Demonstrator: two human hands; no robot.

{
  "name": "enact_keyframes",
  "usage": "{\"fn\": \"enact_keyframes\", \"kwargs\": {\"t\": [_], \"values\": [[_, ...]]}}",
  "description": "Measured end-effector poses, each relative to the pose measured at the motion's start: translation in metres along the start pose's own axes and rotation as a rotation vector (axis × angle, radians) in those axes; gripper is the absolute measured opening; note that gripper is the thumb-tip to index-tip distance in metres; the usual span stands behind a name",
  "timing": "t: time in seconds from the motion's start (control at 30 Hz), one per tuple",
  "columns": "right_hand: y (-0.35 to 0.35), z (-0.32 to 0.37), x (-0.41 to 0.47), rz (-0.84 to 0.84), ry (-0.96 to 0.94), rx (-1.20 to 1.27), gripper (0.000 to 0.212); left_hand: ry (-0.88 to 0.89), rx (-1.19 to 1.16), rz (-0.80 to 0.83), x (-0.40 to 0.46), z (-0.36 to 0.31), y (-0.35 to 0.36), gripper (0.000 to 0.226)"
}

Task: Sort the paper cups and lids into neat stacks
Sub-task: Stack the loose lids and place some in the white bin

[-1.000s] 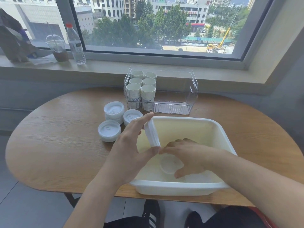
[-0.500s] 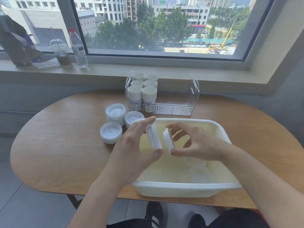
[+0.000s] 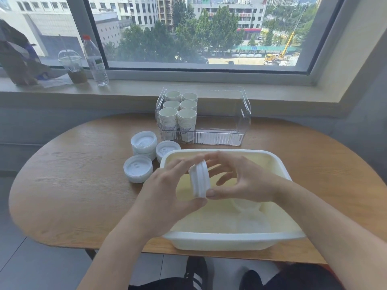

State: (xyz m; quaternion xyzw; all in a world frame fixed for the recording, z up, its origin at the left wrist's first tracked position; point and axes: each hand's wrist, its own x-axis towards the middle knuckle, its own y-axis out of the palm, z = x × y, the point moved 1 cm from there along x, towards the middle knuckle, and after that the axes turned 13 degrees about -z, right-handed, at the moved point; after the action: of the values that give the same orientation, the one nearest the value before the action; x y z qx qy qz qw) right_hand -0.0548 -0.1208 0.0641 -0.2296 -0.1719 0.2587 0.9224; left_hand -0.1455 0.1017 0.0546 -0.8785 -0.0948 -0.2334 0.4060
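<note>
Moved since half a second ago: the lid in the right hand (image 3: 240, 181), then held apart from the left hand's lids, now sits pressed flush against them, so both hands share one small stack.

Item 1, held lid stack (image 3: 200, 178): white plastic lids on edge, raised above the tub. Left hand (image 3: 165, 191) grips it with the thumb under the lower rim and fingers over the top; right hand pinches the opposite face between thumb and forefinger, its other fingers curled loosely behind. Held on edge, probably so the rims can be squared and nested before setting down.

Item 2, white tub (image 3: 232, 240): rectangular basin at the near table edge, serving as the source bin. A few translucent lids (image 3: 251, 218) lie on its floor near the right front; the exact count cannot be told.

Item 3, wooden table (image 3: 73, 185): rounded top, carrying everything below.

Item 4, sorted lid stacks: three, just left of the tub. Near stack (image 3: 137, 168); taller stack (image 3: 143, 144) behind it; low stack (image 3: 167, 150) touching or just beside the tub's far left corner. Kept close to the tub, likely for a short reach.

Item 5, clear organiser (image 3: 243, 114): transparent bin behind the tub. Six stacks of paper cups (image 3: 178, 114) stand upright in two columns filling its left part; the right part likely awaits lids.

Item 6, windowsill: water bottle (image 3: 95, 61), domed drink cup (image 3: 72, 66) and a brown bag (image 3: 16, 63), well apart from the work.

Judgement: cups look finished; lids nearly so.
</note>
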Motion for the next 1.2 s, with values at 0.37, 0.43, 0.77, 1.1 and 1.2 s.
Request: {"fn": "enact_keyframes", "kwargs": {"t": [0.37,0.43,0.77,1.1,1.2], "values": [[0.004,0.001,0.002,-0.009,0.021,-0.042,0.068,0.004,0.022,0.012,0.000,0.001,0.001,0.085],[0.005,0.002,0.001,0.002,0.022,-0.048,0.066,-0.002,0.028,0.018,0.000,0.000,0.001,0.084],[-0.024,-0.002,-0.013,0.190,0.084,-0.766,0.078,-0.037,0.013,0.042,0.000,0.001,-0.002,0.083],[-0.013,-0.032,-0.014,0.333,0.236,-1.088,0.083,-0.069,-0.006,0.057,0.002,-0.004,0.000,0.083],[-0.011,-0.037,-0.012,0.363,0.264,-1.076,0.076,-0.073,-0.014,0.046,0.001,-0.003,0.001,0.083]]}}
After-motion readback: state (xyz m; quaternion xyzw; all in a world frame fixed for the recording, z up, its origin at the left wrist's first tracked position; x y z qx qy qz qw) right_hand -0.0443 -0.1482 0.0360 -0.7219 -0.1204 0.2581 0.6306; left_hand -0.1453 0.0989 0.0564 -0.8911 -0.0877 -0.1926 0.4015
